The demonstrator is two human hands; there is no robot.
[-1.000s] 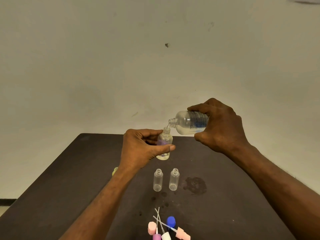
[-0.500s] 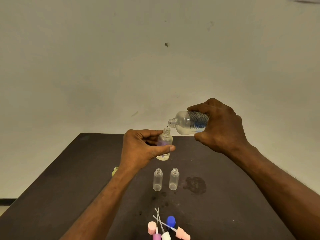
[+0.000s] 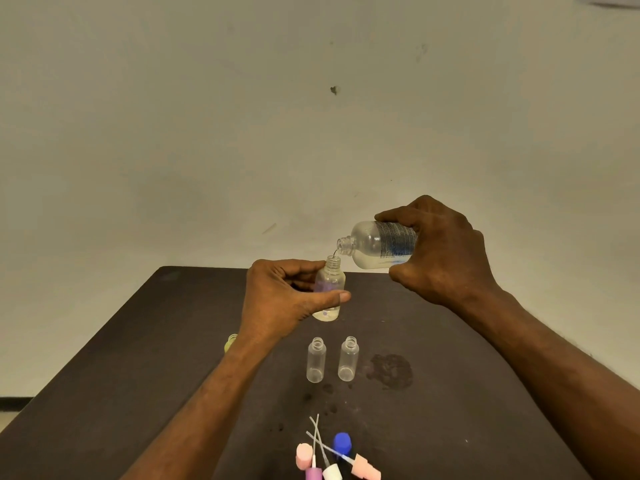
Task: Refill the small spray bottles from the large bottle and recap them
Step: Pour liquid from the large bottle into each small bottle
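My right hand [image 3: 446, 252] is wrapped around the large bottle [image 3: 379, 244], fingers curled over its top and thumb pressed under it. I hold it tipped almost flat, its long axis running nearly level from right to left, with the open neck pointing left and slightly down. A thin thread of clear liquid drops from its mouth into the small spray bottle [image 3: 329, 289] just below. What liquid is in the large bottle lies pooled along its lower side.

My left hand [image 3: 280, 299] holds that small bottle upright above the dark desk [image 3: 485, 393], long axis vertical, open neck pointing straight up. My thumb crosses its front and my fingers close round the back, pinching it at mid-body. A shallow layer of liquid sits at its bottom.

Nearer to me, two empty small bottles [image 3: 316, 360] [image 3: 348, 359] stand upright side by side on the desk, uncapped, necks up, not touching. A damp stain [image 3: 391, 370] marks the desk to their right. A yellowish bottle [image 3: 231, 342] peeks out beside my left forearm, mostly hidden.

At the near edge lie the spray caps [image 3: 332, 460] in a loose heap: pink, purple and white ones, their thin dip tubes crossing, and a blue cap [image 3: 342, 442] among them.
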